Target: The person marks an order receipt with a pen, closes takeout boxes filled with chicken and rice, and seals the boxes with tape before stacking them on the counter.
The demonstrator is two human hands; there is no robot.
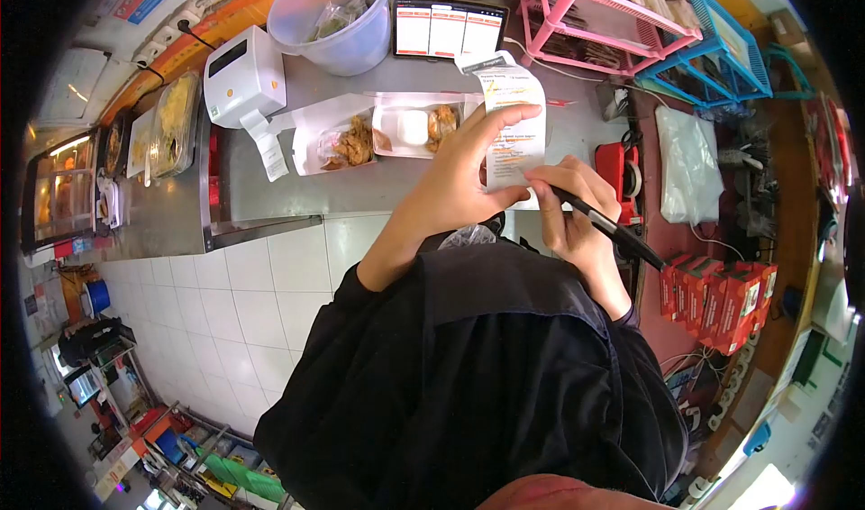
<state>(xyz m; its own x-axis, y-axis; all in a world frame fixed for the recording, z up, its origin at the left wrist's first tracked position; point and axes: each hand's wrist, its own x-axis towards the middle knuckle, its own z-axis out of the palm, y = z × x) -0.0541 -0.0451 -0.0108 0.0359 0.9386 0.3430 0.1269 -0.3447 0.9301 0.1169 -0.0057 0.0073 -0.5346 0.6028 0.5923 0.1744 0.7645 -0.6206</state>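
Observation:
My left hand (464,168) grips a long printed receipt (516,145) by its left side, thumb and fingers spread along it. Orange marks run across several of the printed lines. In my right hand (581,208) is a black pen (613,228), its tip end close to the receipt's lower right edge; I cannot tell if it touches the paper. Behind my left wrist stand two open white boxes on the metal counter: the left box (311,150) holds fried chicken (350,145), the other box (387,124) a white cup (414,127) and more fried food.
A label printer (245,77) with a paper strip hanging out stands left, beside a translucent bucket (333,23) and a tablet (449,31). Pink (613,23) and blue racks (721,50), a tape dispenser (618,181), plastic bags (687,163) and red boxes (721,298) lie right.

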